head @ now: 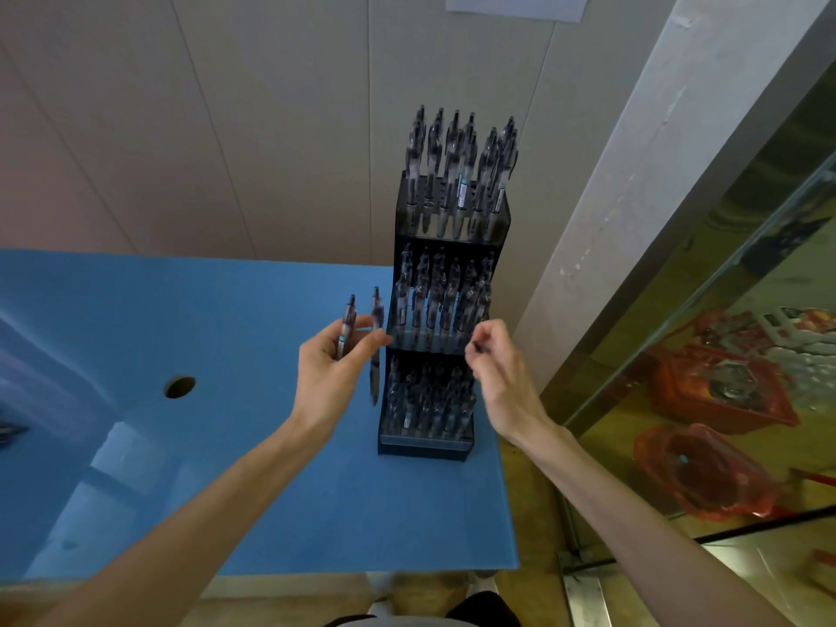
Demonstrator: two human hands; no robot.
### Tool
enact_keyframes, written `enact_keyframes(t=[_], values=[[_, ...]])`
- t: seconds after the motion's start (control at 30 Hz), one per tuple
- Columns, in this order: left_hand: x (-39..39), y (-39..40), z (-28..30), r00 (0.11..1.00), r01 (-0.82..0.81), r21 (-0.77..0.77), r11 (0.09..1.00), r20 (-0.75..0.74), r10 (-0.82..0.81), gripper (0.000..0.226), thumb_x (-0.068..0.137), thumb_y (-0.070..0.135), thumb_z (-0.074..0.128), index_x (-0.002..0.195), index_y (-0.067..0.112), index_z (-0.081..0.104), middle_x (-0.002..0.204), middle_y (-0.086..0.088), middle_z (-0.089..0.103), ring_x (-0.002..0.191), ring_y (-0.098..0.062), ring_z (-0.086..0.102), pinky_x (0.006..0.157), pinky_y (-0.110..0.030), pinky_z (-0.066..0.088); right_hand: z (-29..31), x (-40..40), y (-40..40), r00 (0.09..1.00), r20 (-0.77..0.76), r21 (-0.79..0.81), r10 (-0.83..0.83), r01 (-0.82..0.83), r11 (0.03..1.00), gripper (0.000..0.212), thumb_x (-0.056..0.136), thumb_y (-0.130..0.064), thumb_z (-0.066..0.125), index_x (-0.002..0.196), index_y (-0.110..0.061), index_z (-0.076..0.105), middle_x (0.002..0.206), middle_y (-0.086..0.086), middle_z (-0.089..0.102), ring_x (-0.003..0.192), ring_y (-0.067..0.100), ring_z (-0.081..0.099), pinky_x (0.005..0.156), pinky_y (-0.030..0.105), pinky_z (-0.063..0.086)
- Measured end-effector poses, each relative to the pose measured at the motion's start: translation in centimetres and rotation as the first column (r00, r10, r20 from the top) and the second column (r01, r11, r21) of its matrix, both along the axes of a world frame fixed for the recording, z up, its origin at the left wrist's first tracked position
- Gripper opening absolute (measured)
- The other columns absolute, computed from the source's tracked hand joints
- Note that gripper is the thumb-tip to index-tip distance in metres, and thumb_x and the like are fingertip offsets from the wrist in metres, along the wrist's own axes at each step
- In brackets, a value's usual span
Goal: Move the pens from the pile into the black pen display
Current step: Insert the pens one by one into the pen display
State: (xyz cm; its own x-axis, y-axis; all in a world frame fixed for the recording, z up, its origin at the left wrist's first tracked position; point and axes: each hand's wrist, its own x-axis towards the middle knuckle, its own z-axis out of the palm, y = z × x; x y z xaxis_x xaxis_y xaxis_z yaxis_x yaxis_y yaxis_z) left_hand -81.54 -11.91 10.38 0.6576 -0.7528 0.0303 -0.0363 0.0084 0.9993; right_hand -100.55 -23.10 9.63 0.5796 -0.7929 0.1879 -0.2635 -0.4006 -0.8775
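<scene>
Two pens are held upright in the left hand, pinched between thumb and curled fingers just left of the black pen display, kept ready as stock for loading. The right hand is raised at the display's middle tier, fingertips drawn together on what seems a small dark pen end; blur hides whether it is truly gripped. The display is a stepped rack of smoky plastic, three tiers, each packed with slim translucent pens clip-end up. It is set at the right edge of the smooth blue table, which has a round hole. The pile is not clearly seen.
</scene>
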Motion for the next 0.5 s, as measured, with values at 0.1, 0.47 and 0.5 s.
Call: enact_keyframes(t=[0.1,0.47,0.5], values=[[-0.1,0.0,0.3,1.000,0.021,-0.023,1.000,0.001,-0.021,0.015,0.092,0.024,0.074,0.099,0.012,0.070,0.077,-0.005,0.073,0.053,-0.013,0.033,0.055,-0.027,0.035,0.3,-0.5,-0.4,0.994,0.106,0.117,-0.007,-0.006,0.993,0.018,0.098,-0.033,0.042,0.093,-0.016,0.041,0.073,0.007,0.040,0.062,0.023,0.033,0.056,0.051,0.031],[0.1,-1.4,0.8,0.978,0.006,-0.053,0.999,0.208,0.005,0.011,0.089,0.026,0.078,0.090,0.018,0.070,0.045,0.012,0.036,0.042,-0.011,0.024,0.043,-0.023,0.026,1.8,-0.4,-0.8,0.947,0.287,0.087,-0.145,0.125,0.988,0.015,0.092,-0.024,0.075,0.102,-0.014,0.073,0.099,0.004,0.071,0.095,0.022,0.067,0.088,0.041,0.057],[0.1,-1.7,0.6,0.976,0.004,-0.050,0.999,0.219,0.007,0.011,0.088,0.027,0.079,0.088,0.020,0.071,0.046,0.011,0.036,0.043,-0.012,0.023,0.043,-0.024,0.025,2.0,-0.4,-0.8,0.942,0.304,0.070,-0.145,0.130,0.989,0.015,0.091,-0.022,0.076,0.103,-0.013,0.074,0.100,0.004,0.071,0.095,0.021,0.067,0.089,0.041,0.057]])
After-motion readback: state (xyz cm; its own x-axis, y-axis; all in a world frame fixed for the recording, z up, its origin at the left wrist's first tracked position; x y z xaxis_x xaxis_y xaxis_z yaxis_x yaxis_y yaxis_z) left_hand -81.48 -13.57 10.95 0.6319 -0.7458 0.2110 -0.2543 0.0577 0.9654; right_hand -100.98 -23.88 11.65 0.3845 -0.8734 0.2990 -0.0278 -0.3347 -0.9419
